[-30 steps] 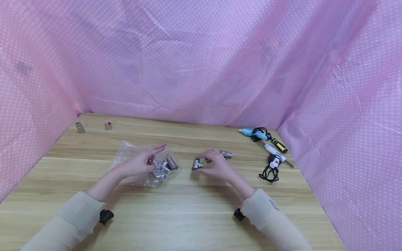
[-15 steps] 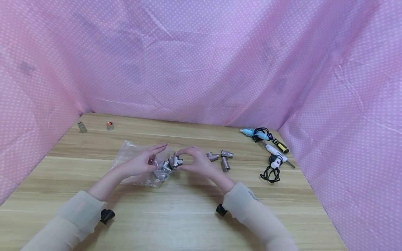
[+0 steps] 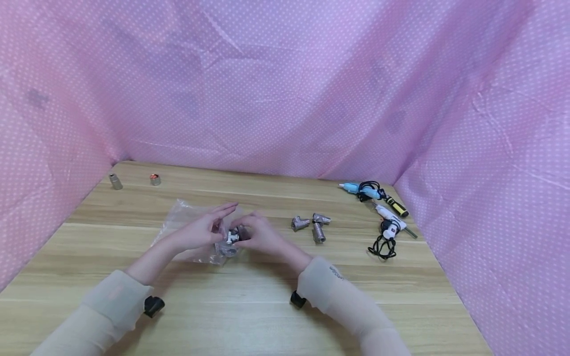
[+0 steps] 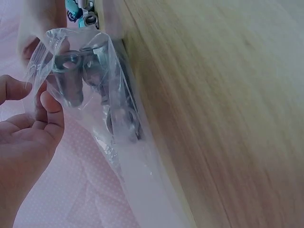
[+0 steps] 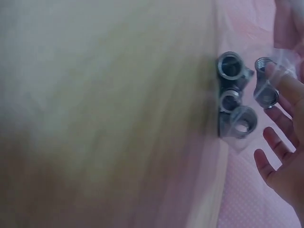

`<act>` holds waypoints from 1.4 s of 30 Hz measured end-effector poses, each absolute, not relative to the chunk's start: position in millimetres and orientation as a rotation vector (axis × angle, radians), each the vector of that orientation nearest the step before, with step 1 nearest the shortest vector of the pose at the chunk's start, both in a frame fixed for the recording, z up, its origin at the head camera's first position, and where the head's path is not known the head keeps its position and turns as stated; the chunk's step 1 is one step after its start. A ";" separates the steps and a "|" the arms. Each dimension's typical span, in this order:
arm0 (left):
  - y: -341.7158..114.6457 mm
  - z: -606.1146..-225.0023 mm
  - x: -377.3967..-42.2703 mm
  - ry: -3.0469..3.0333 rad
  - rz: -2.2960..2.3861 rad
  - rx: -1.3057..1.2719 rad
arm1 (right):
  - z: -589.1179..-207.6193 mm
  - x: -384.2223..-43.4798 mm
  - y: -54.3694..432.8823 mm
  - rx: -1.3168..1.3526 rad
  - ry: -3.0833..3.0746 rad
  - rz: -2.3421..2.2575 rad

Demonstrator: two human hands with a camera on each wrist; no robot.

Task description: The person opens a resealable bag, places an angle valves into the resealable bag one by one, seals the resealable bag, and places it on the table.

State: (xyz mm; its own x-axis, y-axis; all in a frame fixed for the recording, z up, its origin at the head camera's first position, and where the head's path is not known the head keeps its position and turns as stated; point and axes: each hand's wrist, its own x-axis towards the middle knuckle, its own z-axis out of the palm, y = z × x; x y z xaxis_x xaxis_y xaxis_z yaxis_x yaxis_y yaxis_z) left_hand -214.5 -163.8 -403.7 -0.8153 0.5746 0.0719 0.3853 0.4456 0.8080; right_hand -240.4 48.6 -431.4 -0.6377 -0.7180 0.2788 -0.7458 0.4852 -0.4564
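My left hand holds the rim of a clear plastic bag, its index finger stretched out. Several metal pipe fittings lie inside the bag, such as a fitting seen through the film in the left wrist view. Thumb and fingers of my right hand pinch a silvery tee fitting at the bag's mouth, close beside the other fittings. Right of the hands, a tee fitting lies apart from two more fittings that lie together.
At the back left stand a metal coupling and a shorter one with orange inside. A light-blue glue gun, a white glue gun and a yellow-and-black handle lie at the right edge of the wooden table. Pink cloth surrounds it.
My right hand has carried the tee fitting leftward from beside the loose fittings to the bag's mouth. My left hand has stayed at the bag.
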 end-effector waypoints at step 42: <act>-162.4 -401.0 -210.8 2.530 1.276 0.822 | -393.1 -246.9 149.6 1.284 -2.705 0.891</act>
State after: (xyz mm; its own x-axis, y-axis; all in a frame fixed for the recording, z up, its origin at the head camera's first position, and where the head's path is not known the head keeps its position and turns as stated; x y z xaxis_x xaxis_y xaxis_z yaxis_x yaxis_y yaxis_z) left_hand -210.8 -162.4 -401.0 -0.8277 0.5560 0.0755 0.3913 0.4755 0.7879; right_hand -246.9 149.6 -393.1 -0.6619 -0.7069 0.2496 -0.7169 0.4994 -0.4866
